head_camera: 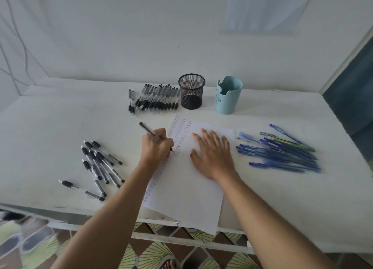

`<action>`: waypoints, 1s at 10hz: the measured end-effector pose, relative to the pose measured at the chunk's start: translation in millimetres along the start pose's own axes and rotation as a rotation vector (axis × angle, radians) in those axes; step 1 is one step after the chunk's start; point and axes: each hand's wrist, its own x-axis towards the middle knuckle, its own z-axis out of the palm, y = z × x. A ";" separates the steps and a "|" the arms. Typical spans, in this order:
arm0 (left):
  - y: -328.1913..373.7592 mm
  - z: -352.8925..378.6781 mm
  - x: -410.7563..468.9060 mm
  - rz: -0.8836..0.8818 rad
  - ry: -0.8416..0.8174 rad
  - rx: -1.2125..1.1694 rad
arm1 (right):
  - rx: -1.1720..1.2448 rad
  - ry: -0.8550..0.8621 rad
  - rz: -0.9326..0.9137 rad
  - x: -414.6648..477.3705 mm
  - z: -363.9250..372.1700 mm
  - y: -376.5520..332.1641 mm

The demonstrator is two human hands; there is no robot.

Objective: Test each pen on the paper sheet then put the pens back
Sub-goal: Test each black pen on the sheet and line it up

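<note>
Now the left hand (156, 145) slants its pen (148, 130), tip toward the paper sheet (187, 188).

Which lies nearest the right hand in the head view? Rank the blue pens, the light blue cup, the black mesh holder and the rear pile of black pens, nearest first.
From the right hand, flat on the paper sheet:
1. Blue pens, just to its right.
2. Light blue cup, behind it, slightly right.
3. Black mesh holder, behind it, slightly left.
4. Rear pile of black pens, far back left.
</note>
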 end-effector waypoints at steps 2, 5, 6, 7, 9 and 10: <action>2.1 2.7 1.2 0.080 -0.037 0.125 | -0.005 -0.008 0.001 0.5 -1.7 0.4; 1.0 5.7 -0.1 0.137 -0.042 0.201 | -0.014 -0.010 -0.004 0.5 -0.7 0.7; 0.9 6.2 0.4 0.128 -0.036 0.195 | -0.004 -0.008 -0.001 0.9 -0.1 1.1; 0.0 6.2 0.3 0.127 -0.037 0.180 | -0.005 -0.005 -0.003 1.2 0.1 0.4; -0.6 7.2 0.8 0.145 -0.055 0.198 | -0.017 -0.007 -0.006 0.8 -0.7 0.8; 0.7 7.8 -0.3 0.161 -0.048 0.204 | -0.019 -0.004 -0.010 0.2 -1.1 0.9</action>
